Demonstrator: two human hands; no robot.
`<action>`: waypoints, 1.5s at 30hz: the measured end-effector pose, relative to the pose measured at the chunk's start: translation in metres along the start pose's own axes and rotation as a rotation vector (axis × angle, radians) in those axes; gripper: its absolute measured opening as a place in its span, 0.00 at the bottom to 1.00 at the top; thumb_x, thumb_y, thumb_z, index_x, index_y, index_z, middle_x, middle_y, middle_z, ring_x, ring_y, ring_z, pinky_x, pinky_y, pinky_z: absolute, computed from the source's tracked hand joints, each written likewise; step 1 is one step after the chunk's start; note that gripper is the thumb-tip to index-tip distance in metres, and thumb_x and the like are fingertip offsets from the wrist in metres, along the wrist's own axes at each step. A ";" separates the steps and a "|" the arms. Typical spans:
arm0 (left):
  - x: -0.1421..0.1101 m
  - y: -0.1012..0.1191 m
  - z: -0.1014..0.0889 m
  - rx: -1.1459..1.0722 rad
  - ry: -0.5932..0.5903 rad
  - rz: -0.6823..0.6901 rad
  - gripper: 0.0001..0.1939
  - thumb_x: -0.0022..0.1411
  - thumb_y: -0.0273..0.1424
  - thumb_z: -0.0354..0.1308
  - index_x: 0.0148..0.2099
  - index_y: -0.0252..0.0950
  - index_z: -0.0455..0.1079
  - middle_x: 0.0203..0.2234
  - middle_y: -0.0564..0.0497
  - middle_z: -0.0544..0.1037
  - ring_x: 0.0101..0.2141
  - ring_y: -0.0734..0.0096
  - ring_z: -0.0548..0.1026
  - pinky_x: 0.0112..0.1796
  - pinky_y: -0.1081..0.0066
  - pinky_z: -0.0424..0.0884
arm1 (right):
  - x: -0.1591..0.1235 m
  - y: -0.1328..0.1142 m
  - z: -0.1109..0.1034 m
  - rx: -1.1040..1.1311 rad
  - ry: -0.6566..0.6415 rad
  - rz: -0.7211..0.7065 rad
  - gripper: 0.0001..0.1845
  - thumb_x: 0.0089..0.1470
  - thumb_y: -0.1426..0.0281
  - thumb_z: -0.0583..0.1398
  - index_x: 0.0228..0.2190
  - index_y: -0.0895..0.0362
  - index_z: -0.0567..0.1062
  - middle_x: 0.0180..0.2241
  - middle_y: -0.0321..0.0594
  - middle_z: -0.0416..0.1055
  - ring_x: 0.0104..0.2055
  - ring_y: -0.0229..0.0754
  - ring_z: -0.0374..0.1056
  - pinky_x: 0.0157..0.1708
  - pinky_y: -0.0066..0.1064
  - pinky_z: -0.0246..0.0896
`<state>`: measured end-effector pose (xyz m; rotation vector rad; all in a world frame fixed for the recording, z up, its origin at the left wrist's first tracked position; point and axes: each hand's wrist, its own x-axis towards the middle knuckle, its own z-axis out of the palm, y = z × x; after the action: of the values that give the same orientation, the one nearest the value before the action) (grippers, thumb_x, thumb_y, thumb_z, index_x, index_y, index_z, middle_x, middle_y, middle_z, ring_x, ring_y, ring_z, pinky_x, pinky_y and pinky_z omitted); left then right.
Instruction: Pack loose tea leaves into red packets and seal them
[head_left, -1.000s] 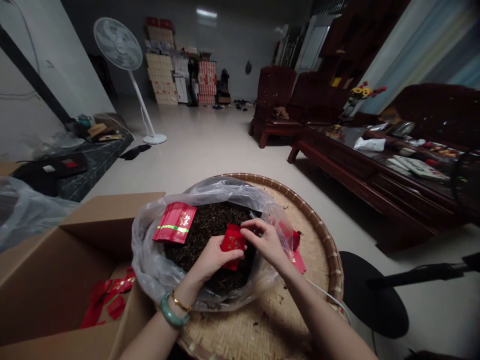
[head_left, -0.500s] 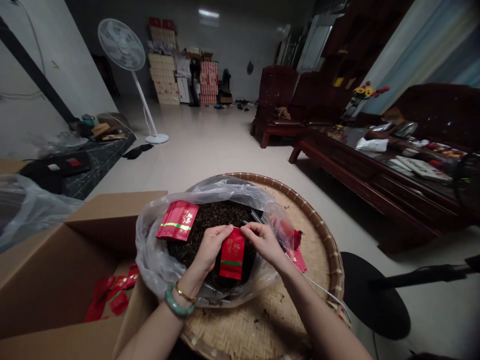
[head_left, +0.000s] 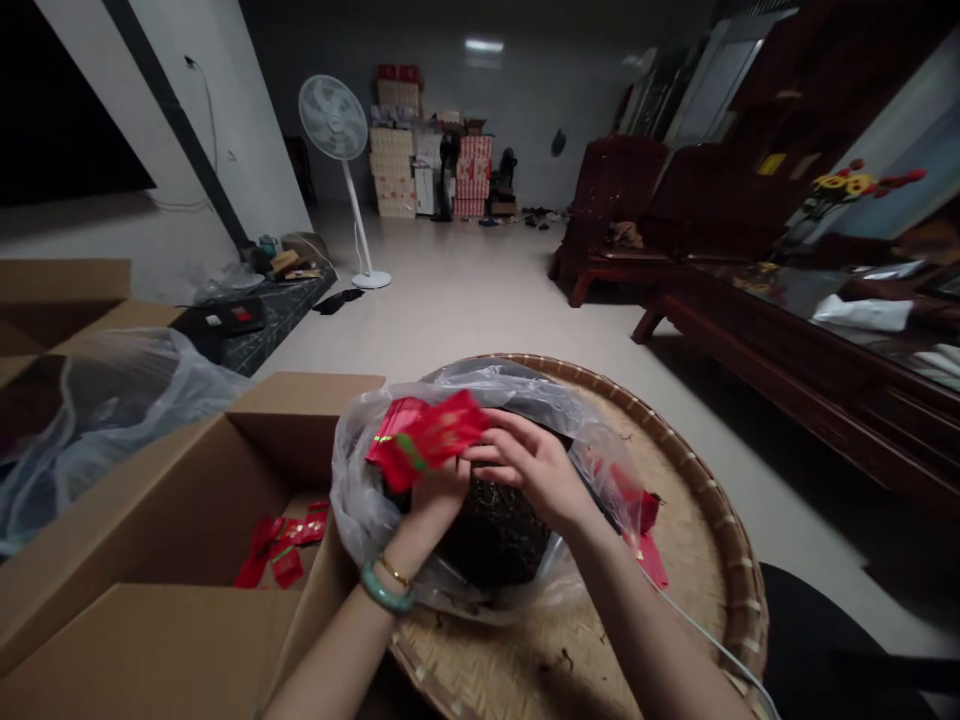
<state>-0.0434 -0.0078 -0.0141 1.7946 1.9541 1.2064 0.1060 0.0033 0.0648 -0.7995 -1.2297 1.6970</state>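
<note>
- The near part of the woven tray [head_left: 525, 668] lies bare; beside it, the cardboard box [head_left: 172, 515] holds loose red packets [head_left: 286, 567].
- The left hand [head_left: 441, 492] looks closed on a blurred red packet [head_left: 444, 432], its fingertips hidden.
- The right hand [head_left: 546, 474] has its fingers parted and loosely bent at the packet's right end; I cannot tell whether they touch.
- Half a second ago the packet hung upright, pinched by both hands; now it is raised and tilted, partly covering the packet stack [head_left: 399, 410]. The left hand probably carries it alone now.
- Behind, the plastic bag [head_left: 358, 500] surrounds dark leaves [head_left: 499, 535].
- Farthest, a white fan [head_left: 334, 120] stands.
</note>
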 end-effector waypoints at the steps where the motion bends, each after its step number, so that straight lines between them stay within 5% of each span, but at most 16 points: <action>1: 0.005 -0.003 -0.005 0.062 0.014 -0.013 0.14 0.59 0.26 0.49 0.45 0.35 0.73 0.45 0.40 0.73 0.45 0.53 0.68 0.48 0.56 0.63 | 0.003 -0.003 0.009 0.028 -0.056 0.005 0.27 0.41 0.55 0.66 0.43 0.54 0.70 0.35 0.41 0.75 0.33 0.42 0.74 0.32 0.33 0.72; 4: 0.019 -0.010 -0.023 0.417 0.056 -0.019 0.17 0.62 0.27 0.47 0.50 0.34 0.69 0.48 0.37 0.70 0.46 0.50 0.66 0.46 0.55 0.63 | 0.010 0.004 0.010 0.053 0.008 -0.017 0.25 0.43 0.56 0.65 0.42 0.55 0.71 0.40 0.43 0.75 0.39 0.43 0.74 0.39 0.36 0.71; 7: 0.028 -0.016 -0.035 0.700 -0.019 -0.045 0.15 0.61 0.27 0.48 0.47 0.31 0.70 0.41 0.37 0.72 0.42 0.50 0.68 0.41 0.58 0.66 | 0.011 0.025 -0.019 -0.020 0.133 0.021 0.23 0.43 0.55 0.65 0.36 0.57 0.73 0.35 0.43 0.76 0.37 0.43 0.74 0.38 0.36 0.71; 14: 0.036 -0.024 -0.035 0.736 -0.055 -0.102 0.14 0.57 0.29 0.55 0.46 0.31 0.70 0.39 0.37 0.74 0.41 0.49 0.70 0.39 0.60 0.66 | 0.000 0.052 -0.062 -0.110 0.228 0.091 0.24 0.39 0.55 0.67 0.34 0.58 0.75 0.30 0.42 0.75 0.31 0.41 0.73 0.29 0.32 0.70; 19: 0.032 -0.024 -0.038 0.496 0.039 -0.075 0.13 0.58 0.30 0.55 0.44 0.35 0.74 0.37 0.40 0.79 0.41 0.49 0.73 0.43 0.56 0.65 | -0.003 0.061 -0.060 -0.221 0.220 0.005 0.21 0.45 0.54 0.63 0.35 0.58 0.74 0.30 0.42 0.74 0.31 0.42 0.72 0.26 0.30 0.69; 22: 0.020 -0.014 -0.035 0.102 0.095 -0.146 0.10 0.53 0.33 0.60 0.38 0.36 0.77 0.35 0.44 0.81 0.38 0.55 0.76 0.43 0.59 0.68 | -0.005 0.062 -0.050 -0.458 0.256 -0.237 0.18 0.53 0.59 0.58 0.42 0.55 0.73 0.40 0.46 0.74 0.40 0.45 0.71 0.31 0.34 0.70; 26: -0.001 0.007 -0.025 -0.407 -0.065 -0.265 0.12 0.46 0.36 0.64 0.34 0.35 0.78 0.31 0.47 0.81 0.32 0.61 0.77 0.37 0.65 0.72 | -0.010 0.056 -0.034 -0.858 0.253 -0.636 0.22 0.56 0.68 0.57 0.53 0.50 0.67 0.50 0.46 0.68 0.51 0.47 0.64 0.49 0.43 0.64; 29: -0.014 0.021 -0.016 -0.598 -0.126 -0.319 0.14 0.44 0.36 0.65 0.33 0.34 0.78 0.29 0.48 0.81 0.29 0.63 0.77 0.33 0.67 0.73 | -0.013 0.055 -0.028 -1.004 0.264 -0.763 0.23 0.57 0.71 0.56 0.54 0.51 0.66 0.45 0.46 0.71 0.49 0.47 0.64 0.49 0.43 0.63; 35: -0.024 0.028 -0.005 -0.781 -0.162 -0.433 0.17 0.41 0.38 0.68 0.33 0.32 0.77 0.27 0.48 0.81 0.28 0.66 0.76 0.31 0.69 0.74 | -0.021 0.060 -0.033 -1.060 0.387 -0.851 0.19 0.56 0.72 0.57 0.50 0.50 0.71 0.41 0.45 0.73 0.44 0.47 0.66 0.45 0.46 0.65; 45: -0.028 0.027 0.000 -0.766 -0.174 -0.434 0.16 0.42 0.37 0.68 0.34 0.33 0.77 0.27 0.49 0.81 0.28 0.67 0.76 0.32 0.70 0.73 | -0.028 0.061 -0.038 -0.995 0.384 -0.878 0.15 0.57 0.74 0.56 0.45 0.51 0.74 0.40 0.45 0.73 0.42 0.45 0.68 0.42 0.41 0.67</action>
<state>-0.0176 -0.0353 -0.0061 0.9895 1.3883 1.3280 0.1337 -0.0154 -0.0041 -0.8695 -1.7659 0.1555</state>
